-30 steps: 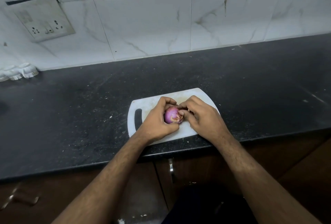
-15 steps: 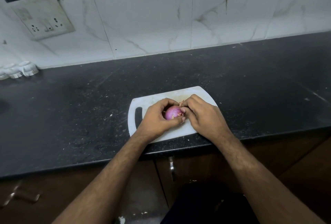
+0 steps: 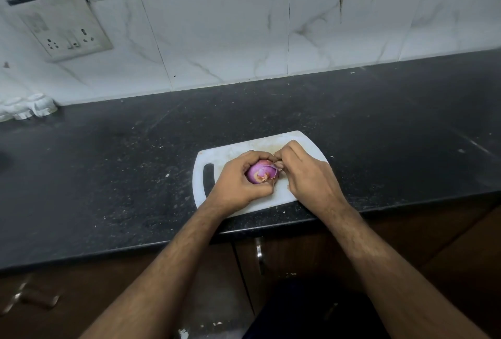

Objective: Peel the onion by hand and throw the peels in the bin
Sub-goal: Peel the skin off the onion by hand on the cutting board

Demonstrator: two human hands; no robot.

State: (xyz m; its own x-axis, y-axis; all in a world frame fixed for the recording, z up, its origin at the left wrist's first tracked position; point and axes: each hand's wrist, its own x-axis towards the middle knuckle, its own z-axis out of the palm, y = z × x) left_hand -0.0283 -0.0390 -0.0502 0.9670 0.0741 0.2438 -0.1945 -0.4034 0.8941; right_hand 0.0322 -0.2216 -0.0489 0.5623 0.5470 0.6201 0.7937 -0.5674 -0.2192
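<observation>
A dark speckled countertop (image 3: pixel 108 176) carries a white cutting board (image 3: pixel 217 157), which lies directly under both hands at the counter's front edge. Pale crumbs or scraps dot the surface to the left of the hands. Far to their left, by the wall, sit small white objects (image 3: pixel 29 106), perhaps moulded holders.

A home kitchen: dark stone worktop (image 3: pixel 108 176) under the hands, marble-tiled wall (image 3: pixel 217 40) beyond them, wooden cabinets (image 3: pixel 298 257) below.
</observation>
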